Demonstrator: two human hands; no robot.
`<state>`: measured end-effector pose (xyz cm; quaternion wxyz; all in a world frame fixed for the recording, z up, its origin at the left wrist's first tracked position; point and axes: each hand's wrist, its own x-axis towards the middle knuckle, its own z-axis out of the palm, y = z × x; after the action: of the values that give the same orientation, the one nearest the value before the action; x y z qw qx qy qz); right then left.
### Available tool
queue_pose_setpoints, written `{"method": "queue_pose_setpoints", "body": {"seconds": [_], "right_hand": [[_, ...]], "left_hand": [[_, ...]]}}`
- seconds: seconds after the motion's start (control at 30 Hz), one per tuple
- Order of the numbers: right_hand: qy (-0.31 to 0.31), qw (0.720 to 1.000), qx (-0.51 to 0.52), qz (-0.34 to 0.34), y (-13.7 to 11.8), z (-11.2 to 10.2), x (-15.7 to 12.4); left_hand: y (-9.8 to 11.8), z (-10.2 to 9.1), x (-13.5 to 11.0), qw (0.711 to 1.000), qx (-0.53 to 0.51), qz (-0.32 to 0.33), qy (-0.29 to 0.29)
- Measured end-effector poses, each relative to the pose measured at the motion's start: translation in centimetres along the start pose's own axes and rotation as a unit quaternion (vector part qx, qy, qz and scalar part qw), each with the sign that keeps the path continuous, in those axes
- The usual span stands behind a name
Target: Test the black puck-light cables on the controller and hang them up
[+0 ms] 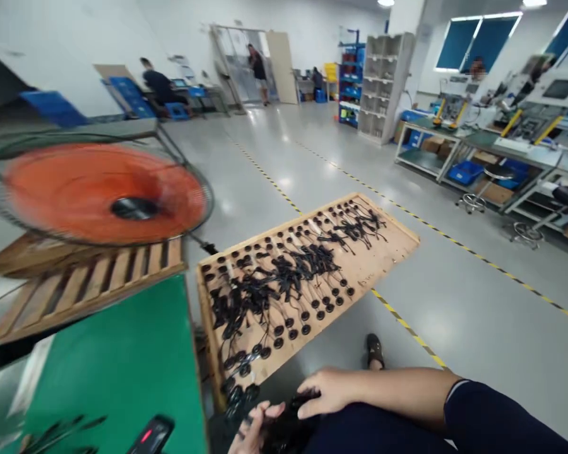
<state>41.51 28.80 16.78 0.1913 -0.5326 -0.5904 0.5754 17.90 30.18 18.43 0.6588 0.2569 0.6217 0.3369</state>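
Note:
My right hand (329, 389) is low in the head view, its fingers curled round a small black part (304, 400) that they mostly hide. Just left of it, at the bottom edge, my left hand (255, 430) has bent fingers close together; what they hold, if anything, cannot be made out. Dark, tangled-looking material (281, 435) lies between the hands, over my lap. In front stands a shallow wooden tray (378, 261) with many black cables (284, 274) bunched along its middle. Round black discs (305, 329) on thin leads line its long sides.
At left are a green tabletop (123, 359) with a black device (154, 435) showing a red light, a large spinning orange fan (99, 195) and a wooden pallet (94, 284). Workbenches (483, 145) stand at right. Several people are farther back. Yellow-black tape (409, 331) marks the floor.

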Motion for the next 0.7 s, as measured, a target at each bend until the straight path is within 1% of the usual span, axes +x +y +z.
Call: {"method": "queue_pose_setpoints", "body": {"seconds": [0.07, 0.17, 0.23, 0.3, 0.37, 0.43, 0.5, 0.57, 0.7], "right_hand": [[0.055, 0.996, 0.071, -0.002, 2.1, -5.3, -2.2], [0.097, 0.984, 0.148, -0.014, 3.9, -13.3, -5.1], [0.111, 0.973, 0.202, -0.016, 4.4, -18.0, -6.7], [0.125, 0.96, 0.249, -0.009, 4.7, -21.9, -7.6], [0.143, 0.947, 0.286, 0.008, 5.1, -24.9, -8.1], [0.162, 0.935, 0.315, 0.032, 5.7, -27.2, -8.1], [0.183, 0.923, 0.335, 0.058, 6.6, -29.2, -7.7], [0.21, 0.912, 0.342, 0.078, 7.7, -31.1, -7.1], [0.272, 0.902, 0.318, 0.106, 10.3, -35.6, -5.6]], "left_hand": [[0.8, 7.5, 0.8, 0.999, 0.015, 0.006, -0.04], [1.9, 18.6, 0.7, 0.988, 0.068, 0.027, -0.133], [2.6, 24.8, 0.3, 0.968, 0.124, 0.054, -0.212], [3.3, 29.7, 0.1, 0.945, 0.167, 0.076, -0.271], [3.8, 33.4, 0.5, 0.931, 0.185, 0.085, -0.303], [4.0, 36.3, 1.4, 0.925, 0.182, 0.087, -0.322], [4.2, 38.7, 2.6, 0.926, 0.166, 0.086, -0.328], [4.5, 41.0, 4.1, 0.933, 0.142, 0.084, -0.32], [6.1, 45.1, 6.9, 0.942, 0.1, 0.079, -0.309]]}}
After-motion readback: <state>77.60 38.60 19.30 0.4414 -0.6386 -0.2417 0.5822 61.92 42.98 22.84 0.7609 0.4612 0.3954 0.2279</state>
